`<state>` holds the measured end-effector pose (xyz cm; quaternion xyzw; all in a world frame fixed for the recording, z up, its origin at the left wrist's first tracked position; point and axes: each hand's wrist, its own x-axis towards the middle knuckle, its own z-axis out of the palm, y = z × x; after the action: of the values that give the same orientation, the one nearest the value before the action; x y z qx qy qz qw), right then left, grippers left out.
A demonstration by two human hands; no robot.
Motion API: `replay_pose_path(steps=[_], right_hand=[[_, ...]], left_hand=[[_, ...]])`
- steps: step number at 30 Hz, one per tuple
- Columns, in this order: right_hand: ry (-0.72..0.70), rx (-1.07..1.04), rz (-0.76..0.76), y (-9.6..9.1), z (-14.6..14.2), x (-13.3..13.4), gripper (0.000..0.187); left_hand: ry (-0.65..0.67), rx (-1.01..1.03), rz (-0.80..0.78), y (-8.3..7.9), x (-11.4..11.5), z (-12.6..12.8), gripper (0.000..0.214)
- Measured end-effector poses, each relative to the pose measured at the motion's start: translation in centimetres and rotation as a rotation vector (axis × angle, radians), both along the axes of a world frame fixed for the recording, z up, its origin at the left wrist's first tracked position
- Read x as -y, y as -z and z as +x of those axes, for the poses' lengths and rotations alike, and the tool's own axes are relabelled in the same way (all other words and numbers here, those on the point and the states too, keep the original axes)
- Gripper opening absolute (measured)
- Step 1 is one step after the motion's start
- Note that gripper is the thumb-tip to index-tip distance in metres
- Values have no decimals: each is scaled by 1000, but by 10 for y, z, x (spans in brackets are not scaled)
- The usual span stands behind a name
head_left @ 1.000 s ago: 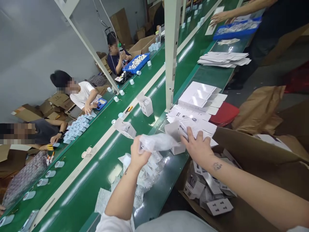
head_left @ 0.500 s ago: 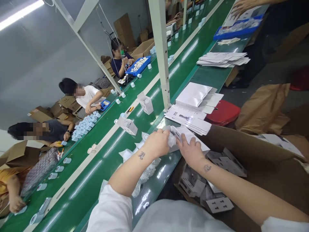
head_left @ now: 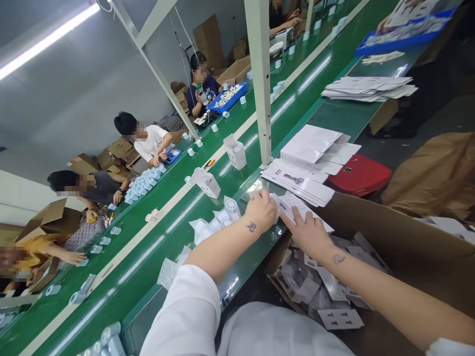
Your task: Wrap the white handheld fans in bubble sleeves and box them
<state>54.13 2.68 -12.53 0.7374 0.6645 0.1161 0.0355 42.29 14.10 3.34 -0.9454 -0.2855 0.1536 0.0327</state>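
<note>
At the belt's near edge, my left hand (head_left: 261,212) has its fingers curled in at the end of a white folding carton (head_left: 291,201), closed on it. My right hand (head_left: 309,232) lies over the carton's near side, fingers stretched and apart, pressing on it. Printed flat cartons (head_left: 297,180) are stacked just beyond, topped by plain white ones (head_left: 311,142). Left of my left forearm are pale blue cylindrical parts in clear wrap (head_left: 213,222). What my left fingertips pinch underneath is hidden.
Two upright white boxes (head_left: 237,154) stand on the green conveyor (head_left: 174,237). A metal post (head_left: 259,84) rises beside the cartons. Below my right arm, a large cardboard box (head_left: 371,212) holds filled white boxes (head_left: 339,319). Several co-workers sit across the belt.
The view has swung left, so the scene sits further right. A translucent wrapped piece seen at my left fingers no longer shows, and the carton's dark opening is not visible now.
</note>
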Motion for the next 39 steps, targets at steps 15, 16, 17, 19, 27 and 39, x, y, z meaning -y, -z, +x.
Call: replay_pose_path(steps=[15,16,17,19,27,39], right_hand=[[-79,-200,70,24,23,0,90],[-85,-204,90,29,24,0,88],[-90,-207,113,34,24,0,84],[-92,-223,154,43,25,-1,77],[131,-480,206,50,23,-3,60],[435,-1761,536,7,30,-49,89]], left_hand=[[-610,516,-407,62,-81,-23,62],[-587,471,-418,69,-83,-23,55],[-559,434,-405,77,-84,-23,48],[-556,444,-315,91,-90,-18,41],[-1116,589,-452,144,-162,54,111],[-885,1669,-581,121,-93,-55,120]])
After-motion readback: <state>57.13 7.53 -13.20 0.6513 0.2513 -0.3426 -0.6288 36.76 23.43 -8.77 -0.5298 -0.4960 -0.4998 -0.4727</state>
